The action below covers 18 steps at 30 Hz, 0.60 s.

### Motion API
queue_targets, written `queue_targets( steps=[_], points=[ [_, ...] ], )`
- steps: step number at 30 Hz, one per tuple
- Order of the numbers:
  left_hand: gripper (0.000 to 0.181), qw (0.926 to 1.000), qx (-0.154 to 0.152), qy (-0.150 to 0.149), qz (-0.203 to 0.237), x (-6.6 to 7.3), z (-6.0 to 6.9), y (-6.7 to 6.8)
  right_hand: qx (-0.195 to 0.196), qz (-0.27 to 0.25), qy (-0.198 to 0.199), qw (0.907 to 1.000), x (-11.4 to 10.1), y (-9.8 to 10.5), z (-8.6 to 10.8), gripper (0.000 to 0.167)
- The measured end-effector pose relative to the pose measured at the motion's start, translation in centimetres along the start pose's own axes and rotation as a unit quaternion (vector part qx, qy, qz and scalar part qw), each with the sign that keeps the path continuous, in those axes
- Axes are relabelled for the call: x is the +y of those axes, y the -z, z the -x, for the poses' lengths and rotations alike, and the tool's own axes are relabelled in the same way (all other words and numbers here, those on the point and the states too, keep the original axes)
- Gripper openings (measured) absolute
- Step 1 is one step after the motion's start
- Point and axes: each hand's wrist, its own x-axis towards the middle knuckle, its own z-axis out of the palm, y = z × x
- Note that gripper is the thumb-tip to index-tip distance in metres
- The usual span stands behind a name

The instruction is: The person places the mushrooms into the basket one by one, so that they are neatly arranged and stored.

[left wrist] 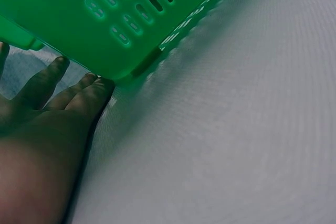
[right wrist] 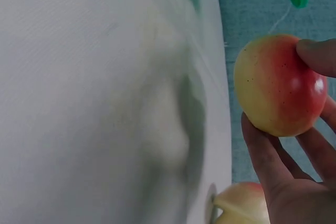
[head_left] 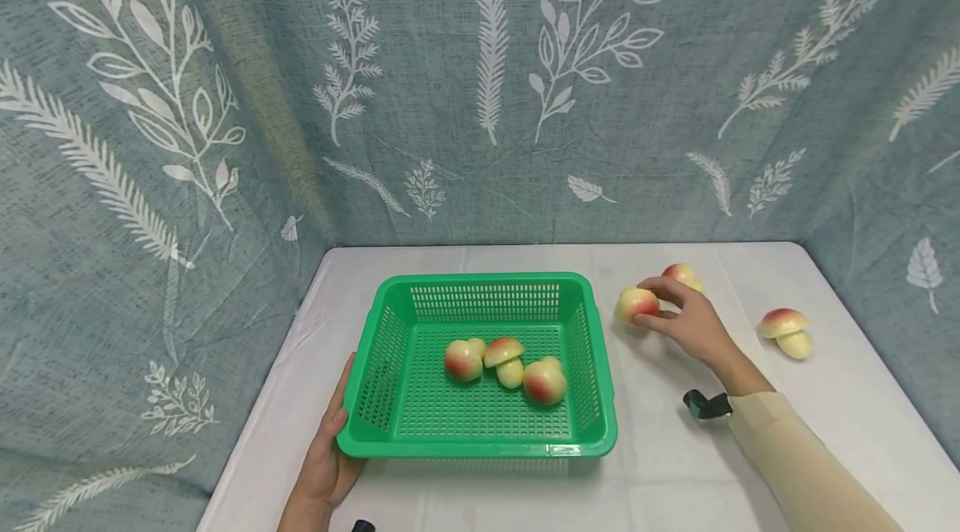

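Note:
My right hand (head_left: 686, 319) pinches a red-and-yellow toy mushroom (right wrist: 281, 85) between thumb and fingers, to the right of the green basket (head_left: 476, 450). Only its rounded cap shows in the right wrist view; no stem is visible there. At the basket's left side, my left hand (head_left: 330, 444) rests with fairly straight fingers (left wrist: 39, 87) against the outer wall. Inside the basket lie three similar mushrooms: a left one (head_left: 462, 360), a middle one (head_left: 504, 351) on its side, and a right one (head_left: 545, 382).
Just behind my right hand lies another mushroom (head_left: 678, 273), partly hidden by it. Farther right, a mushroom (head_left: 783, 323) lies on its side on the white tabletop (head_left: 652, 465). A patterned blue-grey cloth (head_left: 450, 98) hangs behind the table and along its sides.

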Motion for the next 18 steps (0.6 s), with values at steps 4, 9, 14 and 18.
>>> queue_targets(
  steps=[4, 9, 14, 18],
  points=[
    [0.071, 1.0000, -0.003, 0.001, -0.001, 0.0, 0.0, 0.0, -0.008, 0.000, 0.000, 1.0000, -0.5, 0.0, 0.0, 0.048],
    [0.072, 1.0000, -0.004, 0.002, 0.000, -0.1, 0.0, 0.0, -0.013, 0.001, 0.000, 0.9999, -1.1, 0.1, -0.1, 0.048],
    [0.071, 1.0000, -0.005, 0.001, 0.003, -0.1, 0.0, 0.1, -0.010, -0.008, 0.008, 0.9999, -1.8, 0.1, 0.0, 0.048],
    [0.072, 0.9999, -0.010, -0.001, 0.005, -0.1, 0.0, 0.2, -0.008, -0.010, 0.008, 0.9999, -2.4, 0.1, 0.0, 0.049]
  ],
)
